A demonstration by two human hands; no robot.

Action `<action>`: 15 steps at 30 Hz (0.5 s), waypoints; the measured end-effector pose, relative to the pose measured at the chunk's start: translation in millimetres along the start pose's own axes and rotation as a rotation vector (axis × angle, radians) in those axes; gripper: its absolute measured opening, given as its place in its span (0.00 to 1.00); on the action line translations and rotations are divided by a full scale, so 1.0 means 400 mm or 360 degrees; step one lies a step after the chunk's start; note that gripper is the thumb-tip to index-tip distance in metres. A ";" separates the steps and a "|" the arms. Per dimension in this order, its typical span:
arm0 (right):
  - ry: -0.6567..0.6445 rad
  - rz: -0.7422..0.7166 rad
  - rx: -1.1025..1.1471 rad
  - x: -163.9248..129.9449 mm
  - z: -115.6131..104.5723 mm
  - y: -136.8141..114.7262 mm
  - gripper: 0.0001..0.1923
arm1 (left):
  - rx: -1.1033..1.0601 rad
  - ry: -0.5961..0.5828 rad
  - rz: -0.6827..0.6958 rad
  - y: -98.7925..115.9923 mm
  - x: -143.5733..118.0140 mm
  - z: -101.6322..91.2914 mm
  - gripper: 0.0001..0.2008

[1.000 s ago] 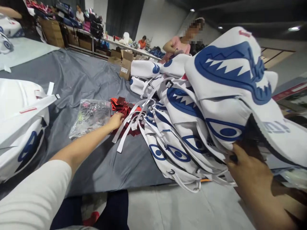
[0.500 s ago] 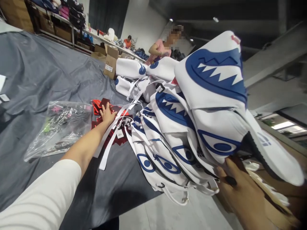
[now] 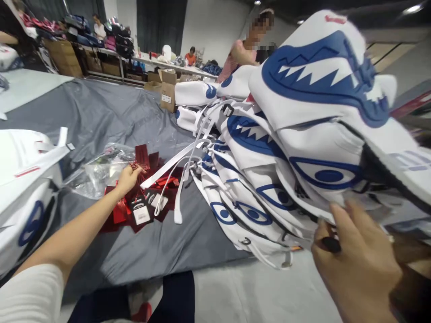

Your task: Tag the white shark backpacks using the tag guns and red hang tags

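Observation:
My left hand [image 3: 129,179] is closed on the thin cords of a bunch of dark red hang tags [image 3: 141,157] lying on the grey cloth. Beside it are black hang tags with white barcode labels [image 3: 142,215]. A white strap [image 3: 171,163] from the stacked bags crosses over the tags. On the right, my right hand [image 3: 357,255] has curled fingers, with a small black oval piece [image 3: 331,245] showing between them; what it belongs to is hidden. Its fingertips are at the lower edge of the top white backpack [image 3: 316,134], which has blue shark teeth and an eye.
More shark backpacks [image 3: 232,197] lie stacked beneath. A clear plastic bag [image 3: 90,177] lies beyond my left arm, and another white backpack [image 3: 27,188] is at the left edge. Behind stand cardboard boxes [image 3: 167,92] and a person in pink [image 3: 240,56].
My view has turned left, bringing a white backpack in at the left. My left hand's fingers, spread over the red tags before, have closed on their cords. The right hand stays by the bag.

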State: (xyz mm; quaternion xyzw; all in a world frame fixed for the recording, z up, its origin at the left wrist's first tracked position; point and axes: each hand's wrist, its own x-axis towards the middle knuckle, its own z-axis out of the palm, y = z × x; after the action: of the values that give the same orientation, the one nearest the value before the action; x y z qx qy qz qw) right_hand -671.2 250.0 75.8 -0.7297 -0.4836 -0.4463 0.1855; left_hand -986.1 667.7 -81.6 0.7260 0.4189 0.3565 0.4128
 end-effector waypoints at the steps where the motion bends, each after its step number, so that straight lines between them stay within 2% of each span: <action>1: -0.0013 0.0033 0.0161 -0.016 0.001 -0.064 0.26 | -0.0029 -0.0086 0.0019 -0.002 -0.039 -0.020 0.16; 3: -0.0134 0.0080 0.0612 -0.043 0.019 -0.223 0.23 | -0.0091 -0.0242 0.0057 0.006 -0.107 -0.035 0.16; 6: -0.0433 0.0020 0.1361 -0.058 0.086 -0.493 0.17 | -0.0174 -0.0384 0.0136 0.035 -0.179 -0.016 0.18; 8: -0.0636 0.0116 0.1544 -0.049 0.148 -0.643 0.18 | -0.0228 -0.0430 0.0202 0.054 -0.211 0.006 0.18; 9: -0.0783 0.0169 0.1545 -0.044 0.178 -0.698 0.20 | -0.0255 -0.0435 0.0231 0.059 -0.223 0.016 0.18; 12: -0.1255 0.0267 0.1272 -0.044 0.238 -0.785 0.23 | -0.0326 -0.0375 0.0261 0.047 -0.250 0.036 0.18; 15: -0.1458 0.0319 0.1025 -0.070 0.247 -0.798 0.19 | -0.0391 -0.0331 0.0198 0.014 -0.267 0.045 0.16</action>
State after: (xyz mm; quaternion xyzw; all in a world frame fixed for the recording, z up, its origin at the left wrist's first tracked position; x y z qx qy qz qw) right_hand -906.4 452.2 -51.5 -0.7978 -0.5547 0.1055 0.2114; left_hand -1011.1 564.1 -102.0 0.7275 0.2813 0.3529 0.5168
